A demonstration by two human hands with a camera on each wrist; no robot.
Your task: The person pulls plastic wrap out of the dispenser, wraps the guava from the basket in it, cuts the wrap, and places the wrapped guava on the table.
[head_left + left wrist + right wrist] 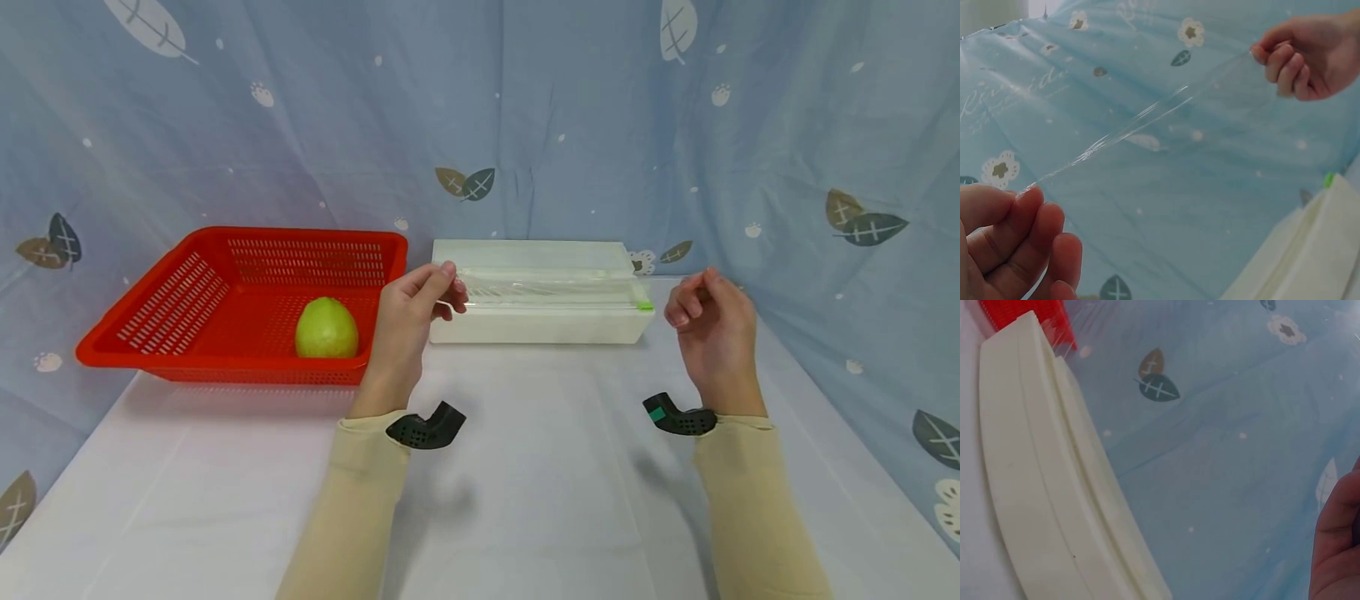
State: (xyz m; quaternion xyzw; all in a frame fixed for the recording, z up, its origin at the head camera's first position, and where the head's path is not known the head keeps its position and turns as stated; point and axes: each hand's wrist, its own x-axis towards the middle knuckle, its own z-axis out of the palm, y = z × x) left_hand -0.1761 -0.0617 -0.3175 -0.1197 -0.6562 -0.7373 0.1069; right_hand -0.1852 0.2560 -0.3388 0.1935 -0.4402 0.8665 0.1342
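Note:
A sheet of clear cling film [1125, 132] is stretched between the two hands. My left hand [405, 329] pinches one corner between thumb and forefinger, raised in front of the white cling film dispenser [532, 327]. The opposite corner is pinched by my right hand [716, 337], held up to the right of the dispenser. In the left wrist view the film's edge shines as a thin, gathered line running from fingertips to fingertips. The dispenser's lid stands raised at the back, with film visible inside and a bright green piece [645, 307] at its right end.
Left of the dispenser stands a red plastic basket [172, 360] with a green, guava-like fruit [326, 328] inside. A white cloth covers the table [540, 500]. Behind it hangs a blue patterned curtain [570, 108], which continues along the right side.

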